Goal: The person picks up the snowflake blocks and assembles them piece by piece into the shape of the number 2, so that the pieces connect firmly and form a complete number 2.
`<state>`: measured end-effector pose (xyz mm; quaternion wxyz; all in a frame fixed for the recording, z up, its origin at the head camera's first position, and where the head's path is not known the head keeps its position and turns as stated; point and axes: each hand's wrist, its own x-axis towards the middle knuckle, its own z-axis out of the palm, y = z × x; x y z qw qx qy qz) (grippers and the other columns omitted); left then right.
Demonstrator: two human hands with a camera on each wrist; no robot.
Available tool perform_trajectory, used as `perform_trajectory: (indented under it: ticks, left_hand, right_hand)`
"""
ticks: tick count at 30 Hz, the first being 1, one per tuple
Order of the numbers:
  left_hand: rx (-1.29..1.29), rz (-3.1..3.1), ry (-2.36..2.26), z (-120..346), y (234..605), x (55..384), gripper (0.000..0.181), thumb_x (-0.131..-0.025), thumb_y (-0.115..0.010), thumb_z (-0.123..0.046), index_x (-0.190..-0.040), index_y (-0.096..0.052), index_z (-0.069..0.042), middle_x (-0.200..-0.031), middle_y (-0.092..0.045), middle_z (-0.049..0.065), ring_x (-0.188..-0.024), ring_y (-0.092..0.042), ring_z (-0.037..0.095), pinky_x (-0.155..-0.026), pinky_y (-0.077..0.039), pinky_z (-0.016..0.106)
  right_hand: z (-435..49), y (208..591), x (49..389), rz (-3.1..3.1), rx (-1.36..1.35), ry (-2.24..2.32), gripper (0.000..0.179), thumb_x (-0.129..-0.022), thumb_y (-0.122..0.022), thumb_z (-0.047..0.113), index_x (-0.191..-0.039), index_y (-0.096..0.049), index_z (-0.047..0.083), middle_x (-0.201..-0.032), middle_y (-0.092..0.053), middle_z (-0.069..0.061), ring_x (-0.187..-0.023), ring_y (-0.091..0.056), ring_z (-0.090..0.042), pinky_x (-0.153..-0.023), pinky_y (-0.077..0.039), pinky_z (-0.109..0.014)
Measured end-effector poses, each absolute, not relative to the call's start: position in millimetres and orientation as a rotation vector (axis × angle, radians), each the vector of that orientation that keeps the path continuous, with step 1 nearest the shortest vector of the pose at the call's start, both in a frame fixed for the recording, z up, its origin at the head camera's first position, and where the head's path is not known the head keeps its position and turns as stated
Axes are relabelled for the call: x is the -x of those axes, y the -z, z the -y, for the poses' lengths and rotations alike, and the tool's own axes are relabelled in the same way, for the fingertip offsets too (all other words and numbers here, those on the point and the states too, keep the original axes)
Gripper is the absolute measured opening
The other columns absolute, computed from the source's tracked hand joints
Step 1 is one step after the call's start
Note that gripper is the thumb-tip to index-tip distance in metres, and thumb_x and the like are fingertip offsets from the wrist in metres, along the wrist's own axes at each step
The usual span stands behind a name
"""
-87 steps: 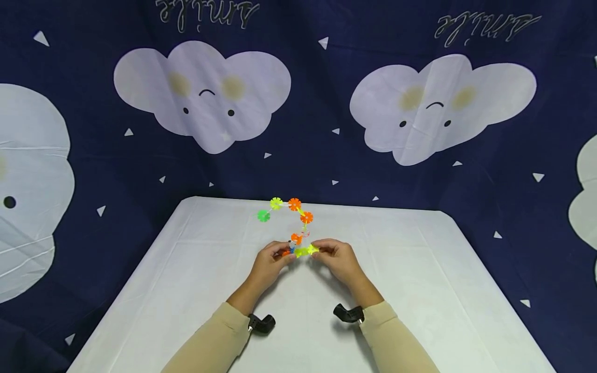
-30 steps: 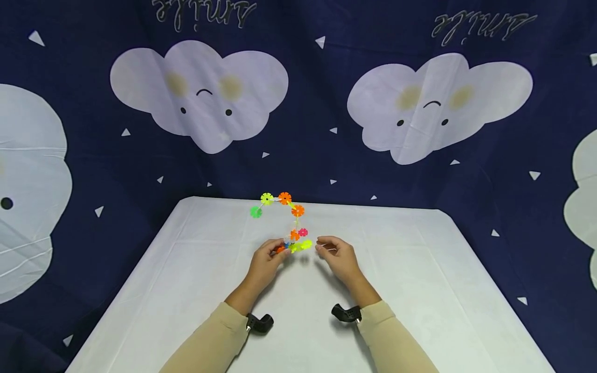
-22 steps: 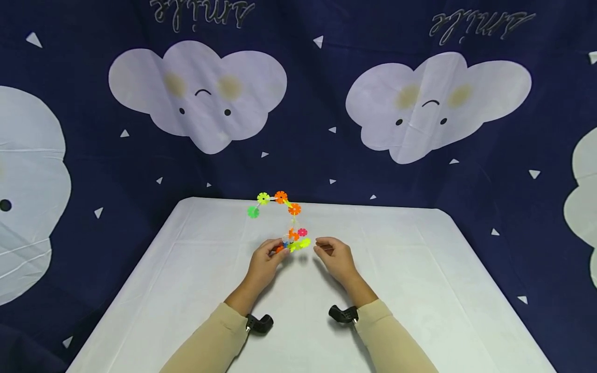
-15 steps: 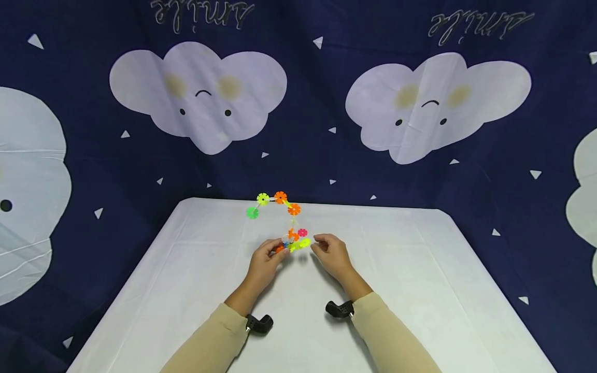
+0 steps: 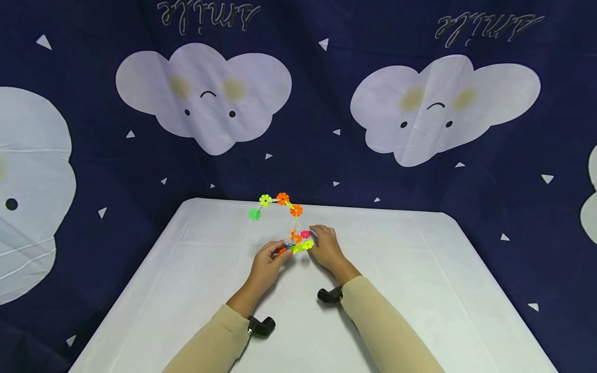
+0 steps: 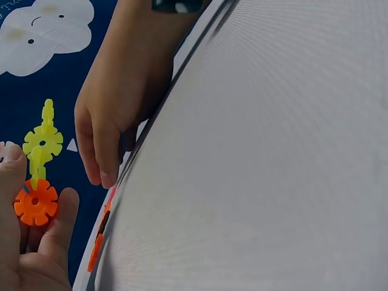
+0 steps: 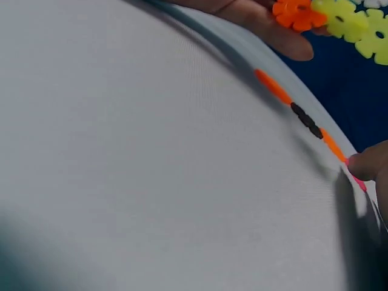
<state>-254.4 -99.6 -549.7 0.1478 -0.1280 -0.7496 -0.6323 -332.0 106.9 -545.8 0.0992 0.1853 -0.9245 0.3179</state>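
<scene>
My left hand [image 5: 267, 267] pinches a cluster of joined plastic snowflake discs. An orange disc [image 6: 35, 209] sits between its thumb and fingers. Yellow discs [image 6: 43, 143] extend from that orange one, pointing toward my right hand. My right hand [image 5: 328, 249] is beside the cluster, its fingers loosely bent and pointing down. A pink disc [image 5: 305, 234] lies right at its fingertips. In the right wrist view the right thumb [image 7: 368, 162] overlaps the pink disc, seen edge-on in a row with orange and black discs [image 7: 306, 120]. The fingers' far sides are hidden.
From the cluster, a curved chain of snowflake discs runs toward the far table edge, through orange discs [image 5: 296, 210] and a yellow disc [image 5: 265, 200] to a green disc [image 5: 254, 214]. A dark blue curtain [image 5: 322, 171] with clouds hangs behind the white table [image 5: 396, 290].
My right hand has let go of the yellow disc, drawn back, then moved forward to beside the pink disc. The left hand keeps its grip; the chain has swung slightly left.
</scene>
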Motion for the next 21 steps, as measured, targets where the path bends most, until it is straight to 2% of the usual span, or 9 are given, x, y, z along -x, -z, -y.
perform_trajectory:
  ticks: [4,9,13,16,21]
  left_hand:
    - [0.373,2.149,1.822,98.8,549.5,254.0,0.031,-0.096,-0.079,-0.006,-0.121,-0.071,0.010,-0.114,-0.068,0.016,-0.104,-0.063,0.031,-0.080,-0.057,0.022]
    - [0.377,2.147,1.830,98.2,550.4,253.7,0.030,-0.096,-0.079,-0.005,-0.121,-0.071,0.010,-0.112,-0.068,0.014,-0.101,-0.062,0.028,-0.080,-0.057,0.023]
    - [0.387,2.141,1.826,98.6,550.4,253.7,0.030,-0.095,-0.079,-0.005,-0.121,-0.072,0.009,-0.111,-0.069,0.014,-0.100,-0.062,0.027,-0.080,-0.056,0.022]
    - [0.394,2.142,1.811,99.3,550.3,254.5,0.030,-0.095,-0.080,-0.005,-0.120,-0.072,0.009,-0.111,-0.069,0.014,-0.100,-0.062,0.027,-0.079,-0.056,0.021]
    - [0.389,2.137,1.818,100.3,550.9,255.0,0.030,-0.095,-0.080,-0.005,-0.120,-0.072,0.009,-0.111,-0.069,0.015,-0.100,-0.063,0.027,-0.080,-0.057,0.022]
  right_hand:
    - [-102.9,545.4,337.9,2.756,-0.565,-0.810,0.050,-0.089,-0.062,-0.004,-0.139,-0.063,-0.003,-0.142,-0.059,-0.020,-0.131,-0.049,-0.041,-0.115,-0.037,-0.050]
    - [-100.3,546.1,340.3,2.716,-0.630,-0.805,0.034,-0.094,-0.064,-0.007,-0.125,-0.074,0.001,-0.133,-0.067,-0.014,-0.123,-0.057,-0.036,-0.112,-0.042,-0.050]
    - [-99.6,546.8,340.9,2.664,-0.668,-0.916,0.030,-0.094,-0.066,-0.011,-0.116,-0.079,0.006,-0.123,-0.073,-0.009,-0.116,-0.062,-0.031,-0.107,-0.047,-0.047]
    - [-100.0,547.2,342.4,2.649,-0.678,-0.965,0.035,-0.091,-0.065,-0.016,-0.114,-0.079,0.006,-0.118,-0.073,-0.008,-0.115,-0.063,-0.030,-0.106,-0.048,-0.045]
    - [-99.4,543.9,339.7,2.680,-0.610,-1.063,0.044,-0.086,-0.065,-0.020,-0.121,-0.077,0.004,-0.117,-0.070,-0.010,-0.109,-0.065,-0.028,-0.100,-0.053,-0.042]
